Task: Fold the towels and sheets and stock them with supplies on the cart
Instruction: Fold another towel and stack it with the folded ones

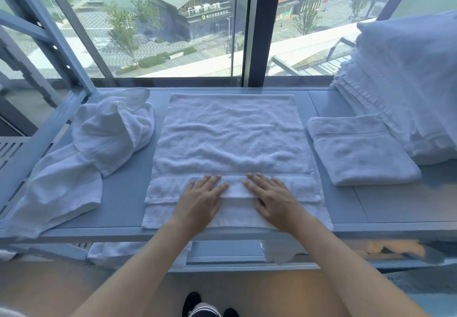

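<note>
Both hands' straight fingers (257, 180) press flat on the rumpled terry towel (230, 138).

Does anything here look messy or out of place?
Yes: the crumpled towels on the shelf's left lie bunched and unfolded, one trailing over the front edge, unlike the folded towel at right.

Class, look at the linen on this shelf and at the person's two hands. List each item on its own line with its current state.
Middle towel: spread flat, near edge folded over.
Left hand: open, pressing flat on the middle towel's fold.
Right hand: open, pressing flat on the same fold.
Small towel: folded, lying to the right.
Crumpled towels: unfolded, heaped to the left.
Stack of towels: folded, piled at far right.
</note>
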Demonstrator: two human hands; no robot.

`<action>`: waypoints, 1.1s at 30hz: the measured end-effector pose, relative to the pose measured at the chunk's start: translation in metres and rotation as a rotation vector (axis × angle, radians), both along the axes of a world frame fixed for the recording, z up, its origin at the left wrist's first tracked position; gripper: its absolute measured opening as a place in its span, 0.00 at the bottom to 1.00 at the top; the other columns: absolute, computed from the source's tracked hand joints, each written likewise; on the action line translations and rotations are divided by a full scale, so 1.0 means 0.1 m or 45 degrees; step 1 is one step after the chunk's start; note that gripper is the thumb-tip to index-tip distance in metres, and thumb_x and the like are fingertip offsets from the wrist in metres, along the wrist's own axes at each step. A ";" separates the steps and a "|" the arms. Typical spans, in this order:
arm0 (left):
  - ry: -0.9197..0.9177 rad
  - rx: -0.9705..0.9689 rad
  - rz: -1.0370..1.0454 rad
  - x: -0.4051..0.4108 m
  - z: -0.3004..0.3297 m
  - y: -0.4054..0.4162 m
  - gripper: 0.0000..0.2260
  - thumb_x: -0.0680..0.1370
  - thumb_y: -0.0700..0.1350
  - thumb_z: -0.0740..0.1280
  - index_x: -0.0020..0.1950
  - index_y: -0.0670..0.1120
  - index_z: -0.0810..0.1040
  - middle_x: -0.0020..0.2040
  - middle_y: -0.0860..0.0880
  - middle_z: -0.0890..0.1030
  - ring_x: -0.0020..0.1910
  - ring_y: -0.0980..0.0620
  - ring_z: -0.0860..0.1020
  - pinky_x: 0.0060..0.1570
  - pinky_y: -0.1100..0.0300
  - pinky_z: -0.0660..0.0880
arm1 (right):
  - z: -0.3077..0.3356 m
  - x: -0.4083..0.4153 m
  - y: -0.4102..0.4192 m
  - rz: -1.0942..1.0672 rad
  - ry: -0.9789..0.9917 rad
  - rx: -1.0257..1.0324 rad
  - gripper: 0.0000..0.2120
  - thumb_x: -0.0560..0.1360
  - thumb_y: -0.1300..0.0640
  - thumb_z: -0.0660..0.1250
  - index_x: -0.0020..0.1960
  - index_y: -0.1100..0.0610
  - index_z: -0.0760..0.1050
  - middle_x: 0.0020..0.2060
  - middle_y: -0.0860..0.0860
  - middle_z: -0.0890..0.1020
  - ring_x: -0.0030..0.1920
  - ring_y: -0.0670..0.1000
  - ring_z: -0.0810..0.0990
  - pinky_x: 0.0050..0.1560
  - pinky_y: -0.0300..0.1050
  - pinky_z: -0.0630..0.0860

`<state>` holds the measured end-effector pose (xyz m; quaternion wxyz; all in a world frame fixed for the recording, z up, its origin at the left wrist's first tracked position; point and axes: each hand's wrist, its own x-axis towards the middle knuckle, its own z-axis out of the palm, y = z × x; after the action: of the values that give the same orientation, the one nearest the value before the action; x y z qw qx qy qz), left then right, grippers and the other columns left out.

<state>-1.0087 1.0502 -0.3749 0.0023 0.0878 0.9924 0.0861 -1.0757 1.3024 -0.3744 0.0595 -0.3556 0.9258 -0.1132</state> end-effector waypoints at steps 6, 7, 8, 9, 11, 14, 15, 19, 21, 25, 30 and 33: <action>0.128 0.181 0.261 0.25 0.04 -0.62 0.26 0.79 0.33 0.64 0.75 0.51 0.75 0.77 0.48 0.72 0.77 0.44 0.69 0.70 0.46 0.69 | -0.02 -0.04 0.53 -0.221 -0.003 -0.215 0.29 0.80 0.70 0.59 0.79 0.52 0.68 0.79 0.47 0.66 0.81 0.51 0.60 0.79 0.53 0.58; 0.187 0.258 0.320 0.33 0.01 -0.72 0.25 0.78 0.32 0.65 0.73 0.50 0.77 0.75 0.48 0.74 0.76 0.43 0.70 0.70 0.45 0.69 | -0.06 0.00 0.63 -0.278 0.005 -0.302 0.27 0.81 0.70 0.59 0.77 0.53 0.70 0.78 0.47 0.68 0.80 0.51 0.62 0.80 0.53 0.58; 0.232 0.334 0.354 0.41 -0.03 -0.79 0.24 0.78 0.31 0.66 0.72 0.49 0.78 0.75 0.48 0.74 0.76 0.44 0.70 0.71 0.43 0.69 | -0.10 0.05 0.69 -0.311 0.015 -0.361 0.26 0.81 0.70 0.60 0.76 0.54 0.72 0.77 0.47 0.69 0.80 0.50 0.62 0.80 0.53 0.58; 0.259 0.388 0.365 0.46 -0.07 -0.82 0.24 0.78 0.31 0.67 0.71 0.49 0.79 0.75 0.48 0.74 0.77 0.45 0.69 0.71 0.42 0.69 | -0.14 0.06 0.72 -0.321 0.022 -0.389 0.25 0.82 0.70 0.60 0.76 0.53 0.72 0.77 0.46 0.69 0.80 0.49 0.62 0.81 0.52 0.57; 0.263 0.438 0.369 0.43 -0.11 -0.83 0.23 0.79 0.31 0.67 0.71 0.49 0.79 0.75 0.49 0.74 0.77 0.47 0.68 0.71 0.39 0.67 | -0.16 0.00 0.71 -0.315 0.032 -0.392 0.25 0.82 0.70 0.61 0.75 0.54 0.73 0.76 0.47 0.70 0.79 0.49 0.63 0.80 0.53 0.58; 0.219 0.453 0.402 0.22 -0.08 -0.84 0.22 0.80 0.33 0.66 0.71 0.50 0.79 0.75 0.49 0.74 0.78 0.48 0.67 0.72 0.39 0.65 | -0.10 -0.23 0.62 -0.330 0.013 -0.363 0.25 0.81 0.71 0.61 0.75 0.55 0.74 0.76 0.49 0.71 0.79 0.51 0.64 0.80 0.54 0.58; 0.201 0.446 0.409 0.14 -0.06 -0.84 0.21 0.81 0.34 0.65 0.71 0.50 0.79 0.75 0.49 0.73 0.78 0.48 0.67 0.72 0.39 0.65 | -0.06 -0.32 0.59 -0.327 0.008 -0.356 0.24 0.81 0.71 0.61 0.74 0.56 0.75 0.75 0.50 0.72 0.79 0.52 0.65 0.80 0.54 0.58; 0.228 0.484 0.451 -0.15 0.20 -0.91 0.15 0.82 0.35 0.65 0.65 0.46 0.83 0.71 0.45 0.78 0.73 0.43 0.74 0.68 0.41 0.70 | 0.18 -0.56 0.52 -0.374 -0.005 -0.361 0.20 0.81 0.69 0.60 0.69 0.58 0.79 0.69 0.54 0.80 0.72 0.57 0.75 0.71 0.51 0.70; 0.366 0.513 0.426 -0.22 0.39 -0.93 0.13 0.82 0.34 0.66 0.63 0.44 0.84 0.68 0.43 0.80 0.69 0.42 0.77 0.66 0.40 0.73 | 0.35 -0.59 0.52 -0.442 0.104 -0.484 0.16 0.82 0.67 0.62 0.66 0.58 0.81 0.63 0.56 0.83 0.67 0.59 0.80 0.63 0.53 0.76; 0.548 0.471 0.352 0.06 0.48 -0.89 0.16 0.80 0.32 0.67 0.64 0.45 0.83 0.66 0.46 0.82 0.67 0.45 0.79 0.66 0.42 0.74 | 0.49 -0.31 0.62 -0.424 0.344 -0.713 0.18 0.80 0.67 0.62 0.64 0.55 0.82 0.62 0.47 0.83 0.65 0.45 0.79 0.65 0.36 0.73; 0.311 0.405 0.343 0.80 -0.13 -0.75 0.21 0.77 0.38 0.61 0.68 0.48 0.81 0.72 0.48 0.77 0.74 0.44 0.72 0.67 0.41 0.71 | -0.15 0.41 0.76 -0.412 0.166 -0.489 0.25 0.77 0.74 0.66 0.69 0.56 0.80 0.69 0.49 0.79 0.73 0.51 0.74 0.75 0.48 0.67; 0.305 0.352 0.333 0.84 -0.28 -0.79 0.22 0.79 0.39 0.60 0.72 0.50 0.78 0.75 0.50 0.73 0.77 0.46 0.68 0.69 0.39 0.69 | -0.30 0.39 0.81 -0.389 0.187 -0.457 0.26 0.78 0.72 0.65 0.72 0.54 0.77 0.73 0.46 0.75 0.77 0.50 0.69 0.78 0.53 0.64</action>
<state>-0.9251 0.9714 -0.4027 -0.1387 -0.0326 0.9673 0.2097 -1.0370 1.3837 -0.4040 -0.0900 -0.2236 0.9357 -0.2575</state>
